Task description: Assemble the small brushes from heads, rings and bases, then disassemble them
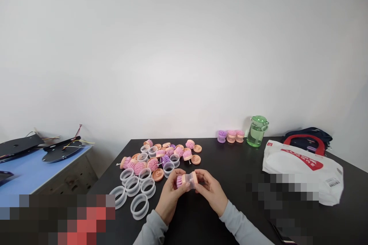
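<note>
Between my two hands lies a small round scrubbing brush, on its side, with pink bristles to the left, a clear ring in the middle and an orange cap at the right end. My left hand is closed around the bristle end and the ring. With thumb and fingers, my right hand grips the orange cap. Left of my hands are loose parts: clear plastic rings, orange caps and pink brush heads. A purple brush head lies among them.
Several whole brushes stand at the back of the black table, beside a green-lidded jug. A white plastic bag and a dark bag with red handle lie right. Further left, a blue table holds black wired panels.
</note>
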A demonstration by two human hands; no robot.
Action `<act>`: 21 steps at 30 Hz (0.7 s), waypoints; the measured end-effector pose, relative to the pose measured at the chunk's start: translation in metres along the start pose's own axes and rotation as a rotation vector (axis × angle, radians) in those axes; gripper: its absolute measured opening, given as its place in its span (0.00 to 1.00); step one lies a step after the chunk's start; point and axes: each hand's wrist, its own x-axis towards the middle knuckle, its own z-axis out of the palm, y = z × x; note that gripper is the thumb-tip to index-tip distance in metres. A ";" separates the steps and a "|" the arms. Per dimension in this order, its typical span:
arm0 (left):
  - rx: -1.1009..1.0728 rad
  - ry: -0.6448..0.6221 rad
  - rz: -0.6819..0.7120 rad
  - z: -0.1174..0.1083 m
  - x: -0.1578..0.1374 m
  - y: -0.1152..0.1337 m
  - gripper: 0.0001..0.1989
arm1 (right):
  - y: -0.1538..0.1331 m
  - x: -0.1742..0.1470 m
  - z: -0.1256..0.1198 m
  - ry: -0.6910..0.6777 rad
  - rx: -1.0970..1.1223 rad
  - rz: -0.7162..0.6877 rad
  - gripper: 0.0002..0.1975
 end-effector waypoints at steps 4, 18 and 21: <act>0.002 0.015 -0.011 -0.002 0.001 -0.003 0.23 | 0.004 0.000 0.000 -0.007 0.000 -0.023 0.21; 0.087 -0.085 -0.027 -0.005 0.005 -0.007 0.23 | 0.004 0.001 -0.003 0.056 -0.049 -0.021 0.18; 0.085 -0.091 -0.020 -0.004 0.003 -0.006 0.23 | 0.002 0.001 -0.003 0.054 -0.067 -0.023 0.18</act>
